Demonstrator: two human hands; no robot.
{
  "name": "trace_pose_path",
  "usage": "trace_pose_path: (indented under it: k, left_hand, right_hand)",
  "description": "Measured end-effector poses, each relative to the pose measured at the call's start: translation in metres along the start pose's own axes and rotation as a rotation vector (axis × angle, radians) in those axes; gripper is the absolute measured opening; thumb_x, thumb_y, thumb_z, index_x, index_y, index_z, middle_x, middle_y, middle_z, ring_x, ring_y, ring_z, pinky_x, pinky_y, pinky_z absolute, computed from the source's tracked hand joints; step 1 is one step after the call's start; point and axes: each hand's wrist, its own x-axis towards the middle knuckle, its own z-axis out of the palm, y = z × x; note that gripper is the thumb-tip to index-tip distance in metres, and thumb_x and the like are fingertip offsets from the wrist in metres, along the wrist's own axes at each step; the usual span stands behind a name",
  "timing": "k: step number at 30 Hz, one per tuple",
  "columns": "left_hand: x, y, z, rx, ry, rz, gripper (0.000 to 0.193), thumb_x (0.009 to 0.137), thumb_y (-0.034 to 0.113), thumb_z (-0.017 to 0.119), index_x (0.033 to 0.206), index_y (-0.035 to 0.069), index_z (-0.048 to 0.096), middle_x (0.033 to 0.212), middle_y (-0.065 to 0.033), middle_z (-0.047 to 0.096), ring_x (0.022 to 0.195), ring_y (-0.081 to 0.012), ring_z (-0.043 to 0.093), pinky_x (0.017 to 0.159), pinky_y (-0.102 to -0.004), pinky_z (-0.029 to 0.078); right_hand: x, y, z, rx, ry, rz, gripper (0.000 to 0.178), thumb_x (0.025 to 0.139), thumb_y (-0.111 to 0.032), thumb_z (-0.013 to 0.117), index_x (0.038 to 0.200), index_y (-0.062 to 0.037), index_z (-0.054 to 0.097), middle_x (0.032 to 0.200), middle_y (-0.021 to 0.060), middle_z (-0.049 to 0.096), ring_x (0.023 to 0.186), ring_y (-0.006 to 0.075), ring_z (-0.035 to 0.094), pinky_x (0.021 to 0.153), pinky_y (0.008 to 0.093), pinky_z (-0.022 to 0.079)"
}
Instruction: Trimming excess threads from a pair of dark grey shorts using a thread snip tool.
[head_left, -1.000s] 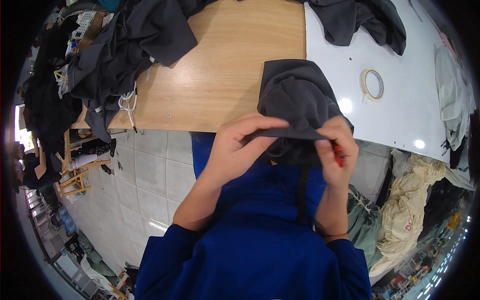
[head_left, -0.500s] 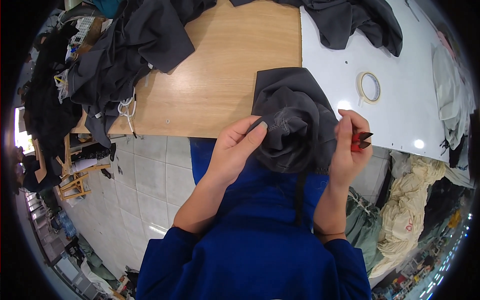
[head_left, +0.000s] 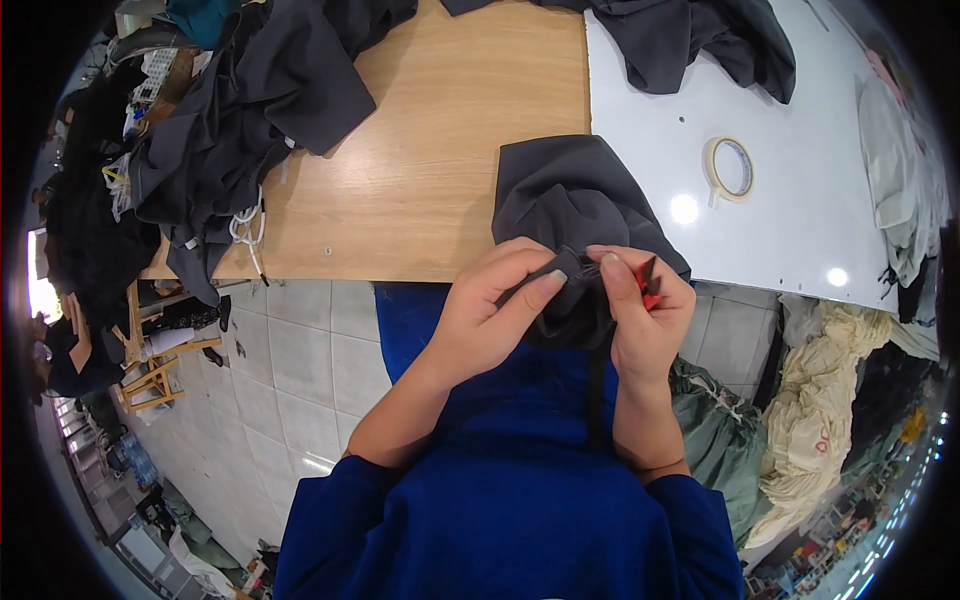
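Observation:
A dark grey piece of fabric [head_left: 565, 195], probably a garment, lies bunched at the table's front edge and hangs toward my lap. My left hand [head_left: 490, 312] pinches its edge between thumb and fingers. Close beside it, my right hand [head_left: 648, 325] has thumb and forefinger pressed together at that edge, where pale loose threads [head_left: 588, 270] show. Red-handled thread snips [head_left: 650, 288] with dark blades are tucked inside the right hand, their blades pointing up and away from the fabric. The curled fingers partly hide the snips.
The table has a wooden part [head_left: 450, 120] and a white part [head_left: 640, 150]. A tape roll [head_left: 729, 168] lies on the white part. Dark grey garments [head_left: 270, 80] are heaped at the left, others [head_left: 690, 45] at the far right. Cream cloth bundles [head_left: 815, 400] stand below right.
My right hand has moved left, from beside the fabric to its edge next to my left hand, with the snips still in it. The left hand has shifted slightly right and down.

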Motion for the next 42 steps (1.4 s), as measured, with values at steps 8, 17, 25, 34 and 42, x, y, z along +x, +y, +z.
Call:
trace_pose_path:
  k: [8,17,25,34,42]
  left_hand:
    - [-0.003,-0.005,-0.003,0.039,0.112,0.032,0.010,0.085,0.001,0.056,0.093,-0.005,0.058,0.088,-0.0086,0.058,0.079,-0.0153,0.054,0.070,-0.0227,0.042]
    - [-0.007,-0.006,0.002,-0.080,0.083,0.026,0.014,0.090,0.005,0.052,0.098,-0.005,0.058,0.097,-0.0073,0.058,0.086,-0.0110,0.053,0.078,-0.0210,0.041]
    - [-0.011,-0.003,0.009,-0.146,0.075,-0.042,0.015,0.091,0.005,0.051,0.100,-0.005,0.058,0.094,-0.0059,0.058,0.084,-0.0112,0.053,0.075,-0.0213,0.041]
    - [-0.007,-0.002,0.012,0.112,0.087,0.090,0.012,0.083,0.001,0.058,0.094,-0.003,0.060,0.089,-0.0113,0.062,0.081,-0.0234,0.056,0.073,-0.0285,0.043]
    - [-0.003,-0.001,0.009,0.274,0.087,0.191,0.013,0.081,0.004,0.060,0.092,-0.001,0.062,0.089,-0.0103,0.063,0.075,-0.0240,0.053,0.068,-0.0302,0.041]
  right_hand:
    - [-0.013,0.022,-0.029,0.269,-0.264,-0.188,0.060,0.080,-0.045,0.065,0.112,-0.0005,0.042,0.063,-0.0017,0.041,0.053,0.0039,0.032,0.050,0.0180,0.020]
    - [-0.015,0.014,-0.020,-0.350,-0.108,-0.261,0.033,0.070,-0.004,0.072,0.101,-0.0003,0.063,0.088,0.0077,0.061,0.078,0.0150,0.057,0.070,0.0235,0.045]
    - [-0.012,0.008,-0.013,-0.280,-0.079,-0.298,0.036,0.065,-0.001,0.074,0.100,-0.0001,0.064,0.088,0.0093,0.061,0.076,0.0164,0.058,0.068,0.0233,0.045]
    - [-0.014,0.004,-0.011,-0.308,-0.050,-0.304,0.036,0.065,0.001,0.074,0.099,0.0004,0.066,0.085,0.0087,0.061,0.074,0.0152,0.058,0.065,0.0224,0.046]
    - [-0.016,0.003,-0.014,-0.330,-0.019,-0.268,0.029,0.066,0.003,0.073,0.095,-0.0001,0.068,0.083,0.0078,0.061,0.070,0.0118,0.057,0.061,0.0200,0.044]
